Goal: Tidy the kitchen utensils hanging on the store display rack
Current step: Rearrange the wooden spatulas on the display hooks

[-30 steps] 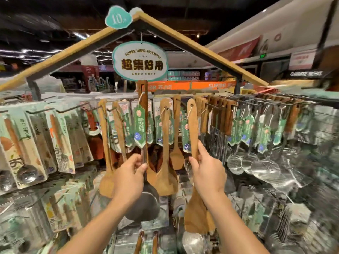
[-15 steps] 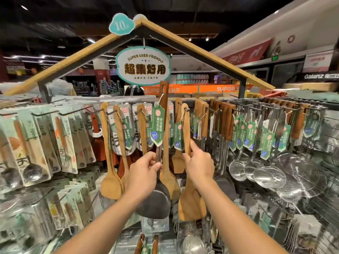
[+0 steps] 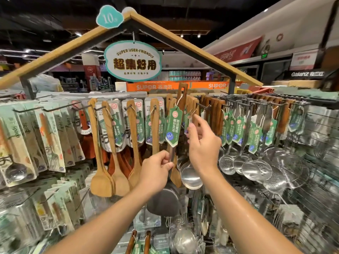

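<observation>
My left hand point(image 3: 156, 170) grips the metal shaft of a dark turner point(image 3: 164, 202) with a brown wooden handle. The turner stands upright in front of the rack, its handle end above the hooks, and a green tag point(image 3: 173, 125) dangles from it. My right hand point(image 3: 203, 143) is raised to a rack hook point(image 3: 203, 106), where thumb and fingers pinch the wooden handle of a hanging utensil point(image 3: 195, 117). A steel ladle point(image 3: 191, 177) hangs just below that hand. Light wooden spatulas point(image 3: 120, 180) hang in a row to the left.
Carded spoons and forks point(image 3: 14, 143) fill the hooks on the left. Steel skimmers and ladles point(image 3: 253, 167) crowd the hooks on the right, against a wire grid point(image 3: 321, 162). An oval sign point(image 3: 133, 60) hangs from the roof-shaped frame overhead. More utensils hang on the lower rows.
My right hand has let go of the light wooden spatula and risen to the hook. My left hand has carried the dark turner up and to the right.
</observation>
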